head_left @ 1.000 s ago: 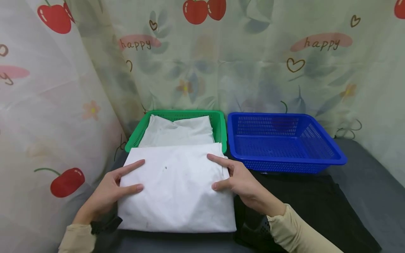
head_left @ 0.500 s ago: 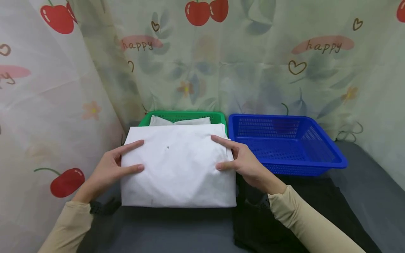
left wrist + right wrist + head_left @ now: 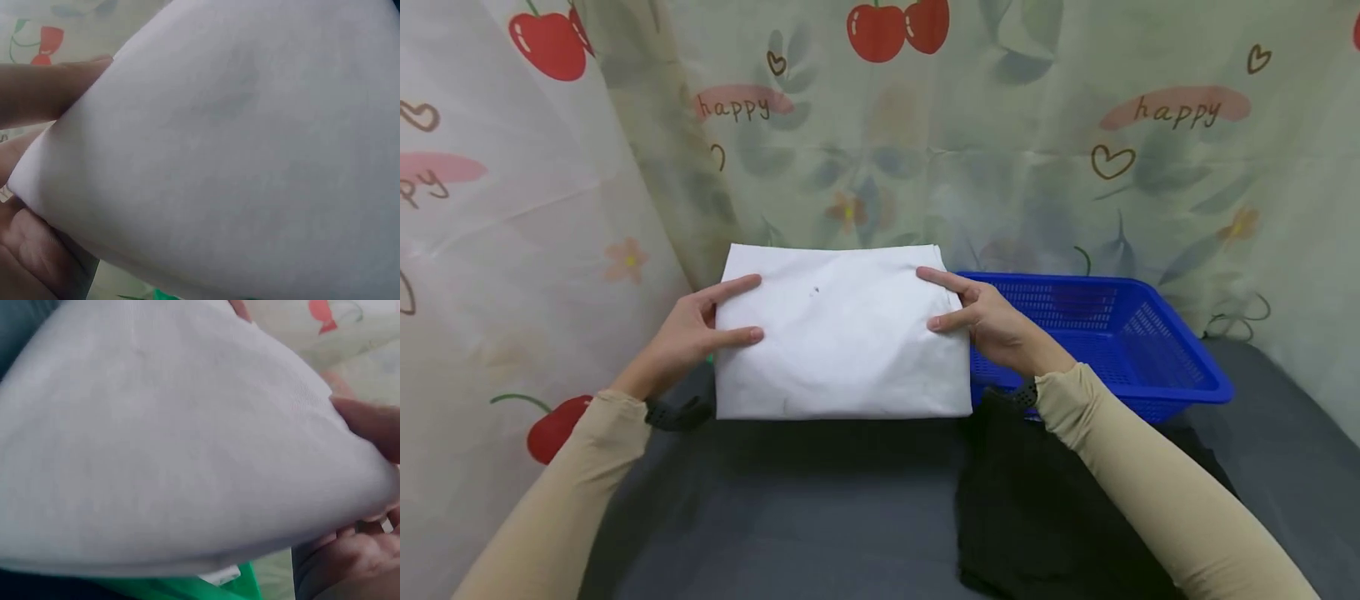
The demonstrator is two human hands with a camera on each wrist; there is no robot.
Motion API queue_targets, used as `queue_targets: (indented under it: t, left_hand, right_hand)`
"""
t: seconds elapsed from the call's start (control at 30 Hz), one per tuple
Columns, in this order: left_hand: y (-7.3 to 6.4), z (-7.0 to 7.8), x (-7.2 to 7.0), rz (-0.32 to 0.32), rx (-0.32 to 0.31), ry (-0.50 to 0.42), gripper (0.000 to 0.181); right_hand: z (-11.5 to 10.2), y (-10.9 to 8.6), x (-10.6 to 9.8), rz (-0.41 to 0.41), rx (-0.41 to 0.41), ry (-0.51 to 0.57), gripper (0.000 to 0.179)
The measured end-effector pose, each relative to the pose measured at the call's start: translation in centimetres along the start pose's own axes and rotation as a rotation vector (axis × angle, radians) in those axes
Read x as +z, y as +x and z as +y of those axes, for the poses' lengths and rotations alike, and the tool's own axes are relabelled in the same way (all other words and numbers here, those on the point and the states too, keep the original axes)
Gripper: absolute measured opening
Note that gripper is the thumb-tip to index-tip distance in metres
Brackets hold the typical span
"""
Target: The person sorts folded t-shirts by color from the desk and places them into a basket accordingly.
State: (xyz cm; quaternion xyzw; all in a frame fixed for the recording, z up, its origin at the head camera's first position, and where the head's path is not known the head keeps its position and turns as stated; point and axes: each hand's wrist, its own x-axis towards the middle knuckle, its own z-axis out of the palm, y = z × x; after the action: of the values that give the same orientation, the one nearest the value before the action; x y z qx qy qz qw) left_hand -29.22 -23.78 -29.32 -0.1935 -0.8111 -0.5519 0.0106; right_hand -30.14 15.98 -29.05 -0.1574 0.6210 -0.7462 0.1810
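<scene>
A folded white cloth (image 3: 842,342), with a small dark mark near its upper middle, is held up by both hands. My left hand (image 3: 688,337) grips its left edge, thumb and forefinger on the near face and the other fingers behind. At the right edge my right hand (image 3: 992,325) holds it the same way. In the head view the cloth hides nearly all of the green basket; in the right wrist view the green basket (image 3: 247,584) shows below the cloth, with a bit of white in it. Both wrist views are mostly filled by the cloth.
A blue basket (image 3: 1180,358) stands to the right, with nothing seen inside. Dark fabric (image 3: 1052,508) lies on the grey table (image 3: 850,517) in front of it. A printed curtain (image 3: 1037,183) hangs behind and along the left side.
Both hands have carried the folded white cloth up and away from me, over the green basket, which it now covers from view along with the white cloth inside. The grip looks the same.
</scene>
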Motion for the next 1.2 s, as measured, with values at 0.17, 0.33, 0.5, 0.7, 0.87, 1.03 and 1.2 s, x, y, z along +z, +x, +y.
queue_targets:
  t: [0.17, 0.33, 0.5, 0.7, 0.87, 1.03, 1.2]
  left_hand:
    - [3.2, -0.1, -0.6, -0.004, -0.022, -0.023, 0.079]
    - [5.8, -0.6, -1.0, 0.003, -0.038, 0.017, 0.082]
    - [7.6, -1.0, -1.9, 0.069, -0.016, 0.103, 0.081]
    - [8.9, -1.7, -2.5, 0.072, -0.041, 0.187, 0.081]
    - [9.3, -2.3, -2.2, -0.040, -0.162, 0.326, 0.080]
    - [8.8, -2.3, -1.4, -0.150, -0.258, 0.411, 0.079]
    - [7.7, -1.9, 0.0, -0.071, -0.238, 0.386, 0.071]
  right_hand:
    - [-0.6, 2.4, -1.4, 0.025, -0.007, 0.025, 0.076]
    - [-0.7, 4.6, -2.1, 0.076, -0.027, -0.012, 0.075]
    - [-0.6, 6.9, -1.8, 0.140, -0.079, -0.007, 0.074]
    - [0.4, 9.0, -0.8, 0.211, -0.066, -0.082, 0.073]
    - [1.6, 9.9, -0.3, 0.182, 0.079, -0.460, 0.067]
    - [1.5, 9.5, 0.7, 0.074, 0.242, -0.681, 0.058]
    - [0.4, 7.9, 1.3, 0.117, 0.220, -0.653, 0.047]
